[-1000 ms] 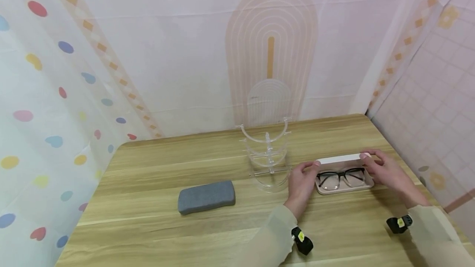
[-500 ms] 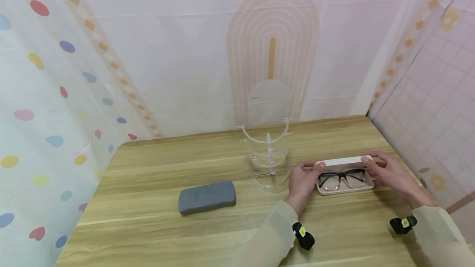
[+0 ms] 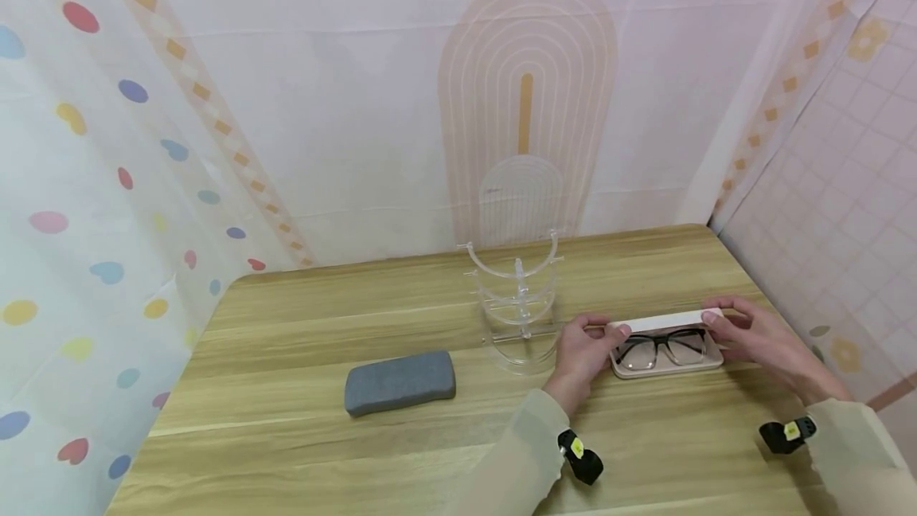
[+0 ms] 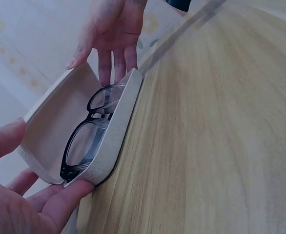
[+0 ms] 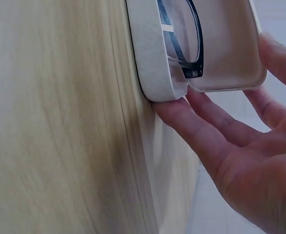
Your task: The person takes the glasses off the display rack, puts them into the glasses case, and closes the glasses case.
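Note:
A cream eyeglass case (image 3: 669,371) stands on the table's right part with its lid raised and tilted forward. Inside lie black-framed glasses (image 3: 662,347) with clear lower rims. My left hand (image 3: 586,350) grips the case's left end, thumb on the lid edge and fingers at the side, as the left wrist view shows on the case (image 4: 114,131). At the other end my right hand (image 3: 755,341) holds it likewise. In the right wrist view, that hand's fingers (image 5: 201,126) touch the base and hinge side, and the thumb meets the lid's rim.
A grey eyeglass case (image 3: 399,382), closed, lies on the wooden table (image 3: 301,452) left of centre. Between the two cases stands a clear tiered glasses stand (image 3: 521,309), close to my left hand. A patterned curtain (image 3: 358,102) hangs behind the table.
The cream case's lid has tilted further forward and down, with both thumbs following its edge. The glasses and the base have stayed in place.

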Action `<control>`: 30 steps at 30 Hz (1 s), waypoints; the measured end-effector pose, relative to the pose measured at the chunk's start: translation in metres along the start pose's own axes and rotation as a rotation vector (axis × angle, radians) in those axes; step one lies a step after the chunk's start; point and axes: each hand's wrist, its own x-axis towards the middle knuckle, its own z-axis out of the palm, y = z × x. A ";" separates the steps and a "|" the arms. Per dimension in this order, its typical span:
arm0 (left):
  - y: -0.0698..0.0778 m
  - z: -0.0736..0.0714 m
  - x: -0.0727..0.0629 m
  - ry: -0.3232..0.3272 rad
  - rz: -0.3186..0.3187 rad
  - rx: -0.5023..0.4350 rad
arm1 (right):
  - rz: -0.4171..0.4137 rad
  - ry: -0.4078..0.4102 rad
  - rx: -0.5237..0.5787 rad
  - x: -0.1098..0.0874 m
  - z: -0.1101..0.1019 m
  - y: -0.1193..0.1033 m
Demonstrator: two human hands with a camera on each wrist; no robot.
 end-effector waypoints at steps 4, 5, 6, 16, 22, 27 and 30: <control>0.001 -0.002 0.000 -0.031 -0.031 -0.035 | -0.022 -0.020 0.015 -0.001 -0.002 0.001; 0.000 -0.003 0.000 -0.039 -0.031 -0.039 | -0.032 -0.025 0.018 -0.001 -0.003 0.002; 0.000 -0.003 0.000 -0.047 -0.031 -0.045 | -0.041 -0.030 0.025 -0.001 -0.003 0.002; -0.004 -0.007 0.001 -0.074 0.006 -0.039 | -0.142 -0.088 0.058 0.001 -0.009 0.009; -0.006 -0.007 0.002 -0.087 0.021 -0.028 | -0.149 -0.113 0.057 0.001 -0.012 0.012; -0.006 -0.008 0.001 -0.091 0.009 0.007 | -0.122 -0.134 0.045 0.000 -0.015 0.014; -0.006 -0.009 0.000 -0.097 0.007 0.028 | -0.136 -0.143 0.035 -0.001 -0.015 0.016</control>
